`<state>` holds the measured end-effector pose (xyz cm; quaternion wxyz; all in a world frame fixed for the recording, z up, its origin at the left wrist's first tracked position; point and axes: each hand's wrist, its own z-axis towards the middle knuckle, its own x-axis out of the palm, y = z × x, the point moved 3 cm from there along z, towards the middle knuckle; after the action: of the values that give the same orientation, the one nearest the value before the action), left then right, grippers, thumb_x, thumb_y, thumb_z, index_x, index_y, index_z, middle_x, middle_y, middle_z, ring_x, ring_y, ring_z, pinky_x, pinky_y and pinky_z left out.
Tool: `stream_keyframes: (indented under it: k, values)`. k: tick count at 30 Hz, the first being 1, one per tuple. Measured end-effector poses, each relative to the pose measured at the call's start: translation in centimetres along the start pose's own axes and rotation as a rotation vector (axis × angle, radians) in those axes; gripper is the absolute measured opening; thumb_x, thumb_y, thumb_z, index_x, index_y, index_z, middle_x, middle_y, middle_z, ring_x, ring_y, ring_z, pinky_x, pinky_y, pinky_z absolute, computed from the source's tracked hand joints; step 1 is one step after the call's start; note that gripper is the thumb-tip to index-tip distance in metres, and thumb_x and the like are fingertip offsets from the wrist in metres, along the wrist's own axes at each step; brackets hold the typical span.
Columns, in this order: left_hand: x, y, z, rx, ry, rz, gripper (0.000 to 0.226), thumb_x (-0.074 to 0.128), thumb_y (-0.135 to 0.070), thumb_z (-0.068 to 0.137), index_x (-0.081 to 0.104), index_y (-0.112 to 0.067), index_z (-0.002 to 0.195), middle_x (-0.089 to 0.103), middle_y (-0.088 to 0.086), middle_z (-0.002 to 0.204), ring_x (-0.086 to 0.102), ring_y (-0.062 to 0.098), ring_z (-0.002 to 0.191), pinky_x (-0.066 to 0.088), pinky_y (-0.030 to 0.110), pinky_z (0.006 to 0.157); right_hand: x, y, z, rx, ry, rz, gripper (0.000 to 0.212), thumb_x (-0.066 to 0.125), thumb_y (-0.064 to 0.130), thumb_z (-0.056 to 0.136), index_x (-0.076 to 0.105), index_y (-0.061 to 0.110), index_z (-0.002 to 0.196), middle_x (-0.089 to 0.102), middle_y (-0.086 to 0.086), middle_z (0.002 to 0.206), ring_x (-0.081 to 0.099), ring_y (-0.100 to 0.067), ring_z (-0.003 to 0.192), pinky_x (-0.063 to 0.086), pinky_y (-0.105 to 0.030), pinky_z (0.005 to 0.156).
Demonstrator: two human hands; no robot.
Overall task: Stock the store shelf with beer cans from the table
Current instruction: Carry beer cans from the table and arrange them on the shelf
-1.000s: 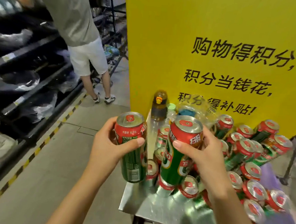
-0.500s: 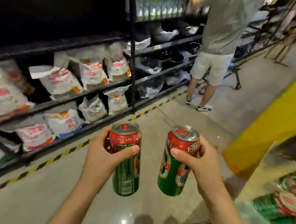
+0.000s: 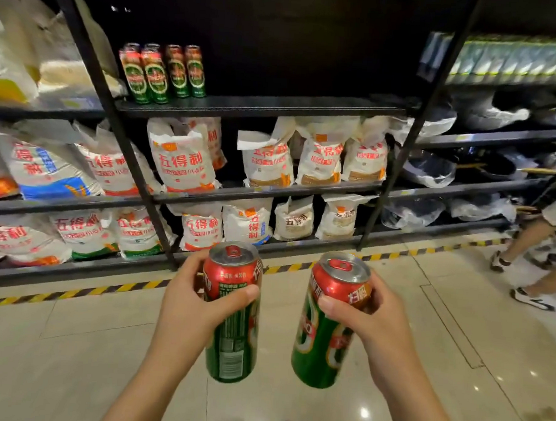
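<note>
My left hand grips a tall green and red beer can, held upright in front of me. My right hand grips a second beer can of the same kind, tilted slightly. Ahead stands a black store shelf. Several matching beer cans stand in a row at the left end of its upper board; the rest of that board is bare. The table is out of view.
White flour bags fill the lower shelves. A black upright post divides the shelf bays. Yellow and black tape marks the floor edge. Another person's legs stand at the right, by shelves of wrapped pans.
My view has swung left from the can table past the aisle to face the shelf. Both hands keep their cans, carried in front of me; the other person now sits at the right edge.
</note>
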<state>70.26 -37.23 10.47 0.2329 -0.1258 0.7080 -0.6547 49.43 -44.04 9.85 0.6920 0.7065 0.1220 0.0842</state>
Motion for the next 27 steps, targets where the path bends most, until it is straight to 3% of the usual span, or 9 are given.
stream_keyframes:
  k: [4, 9, 15, 20, 23, 27]
  values:
    - [0.8, -0.3, 4.2, -0.013, -0.045, -0.031, 0.05, 0.082, -0.026, 0.054, 0.055, -0.039, 0.095, 0.066, -0.01, 0.092, 0.063, -0.001, 0.081, 0.044, 0.02, 0.066, 0.2, -0.2, 5.4, 0.02, 0.01, -0.024, 0.07, 0.076, 0.049, 0.034, 0.062, 0.035, 0.102, 0.071, 0.014, 0.095, 0.066, -0.002, 0.084, 0.048, -0.023, 0.07]
    - [2.3, -1.5, 11.4, -0.002, -0.074, -0.026, 0.06, 0.076, -0.042, 0.044, 0.053, -0.039, 0.1, 0.064, -0.012, 0.098, 0.061, 0.005, 0.09, 0.046, 0.021, 0.068, 0.7, 0.0, 14.0, 0.01, 0.029, -0.029, 0.079, 0.078, 0.049, 0.032, 0.062, 0.033, 0.108, 0.071, 0.009, 0.098, 0.066, -0.011, 0.092, 0.051, -0.028, 0.074]
    - [2.5, -3.2, 19.3, 0.03, -0.187, -0.037, 0.056, 0.076, -0.039, 0.045, 0.055, -0.039, 0.097, 0.065, -0.013, 0.095, 0.061, -0.009, 0.081, 0.046, 0.018, 0.066, 2.3, 1.4, 24.1, -0.022, 0.136, -0.037, 0.075, 0.077, 0.053, 0.034, 0.062, 0.038, 0.106, 0.071, 0.011, 0.098, 0.065, -0.008, 0.094, 0.052, -0.029, 0.077]
    - [1.0, -2.5, 24.1, 0.01, -0.282, -0.037, 0.067, 0.087, -0.038, 0.046, 0.056, -0.035, 0.106, 0.066, -0.009, 0.1, 0.063, -0.003, 0.085, 0.048, 0.018, 0.067, 4.8, 1.8, 30.3, -0.034, 0.222, -0.026, 0.072, 0.078, 0.051, 0.034, 0.062, 0.039, 0.104, 0.07, 0.017, 0.097, 0.065, -0.003, 0.09, 0.051, -0.028, 0.075]
    - [-0.4, -2.0, 26.6, -0.007, -0.342, -0.025, 0.062, 0.087, -0.036, 0.049, 0.056, -0.035, 0.103, 0.067, -0.007, 0.099, 0.063, 0.003, 0.087, 0.047, 0.02, 0.067, 6.5, 1.8, 33.5, -0.014, 0.27, -0.021, 0.072, 0.077, 0.052, 0.034, 0.062, 0.039, 0.103, 0.07, 0.018, 0.096, 0.065, -0.002, 0.089, 0.051, -0.026, 0.073]
    - [-2.7, -1.0, 30.8, -0.033, -0.398, -0.01, 0.064, 0.09, -0.03, 0.046, 0.058, -0.034, 0.101, 0.068, -0.005, 0.097, 0.065, 0.003, 0.083, 0.047, 0.021, 0.068, 9.7, 1.8, 37.8, -0.003, 0.303, -0.048, 0.081, 0.077, 0.054, 0.034, 0.06, 0.037, 0.111, 0.069, 0.014, 0.1, 0.063, -0.007, 0.096, 0.053, -0.031, 0.081]
